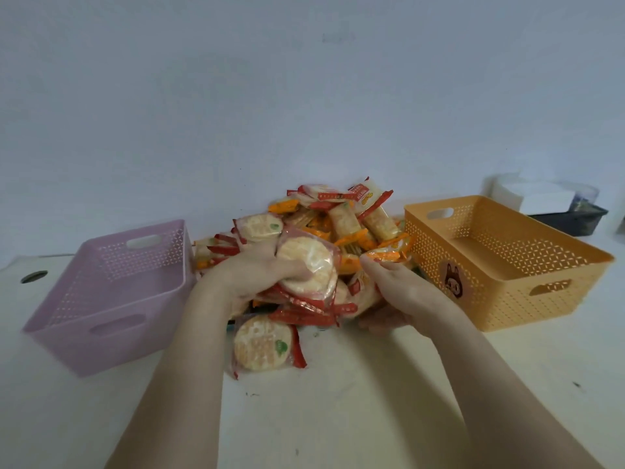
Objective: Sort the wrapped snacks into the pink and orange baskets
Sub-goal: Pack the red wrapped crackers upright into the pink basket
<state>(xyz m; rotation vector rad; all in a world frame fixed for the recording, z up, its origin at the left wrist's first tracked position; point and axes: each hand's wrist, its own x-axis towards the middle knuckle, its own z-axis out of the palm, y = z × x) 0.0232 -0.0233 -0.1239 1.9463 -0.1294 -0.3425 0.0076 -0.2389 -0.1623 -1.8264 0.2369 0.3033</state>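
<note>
Left hand [260, 272] clutches round red-edged crinkly film-wrapped rice crackers [306, 269]; right hand [395, 286] pinches an orange-wrapped packet [385, 256]. Light, slippery, brittle; grip sealed edges.

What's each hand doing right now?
Left hand: closed on a round cracker pack.
Right hand: pinching an orange-wrapped snack.
</note>
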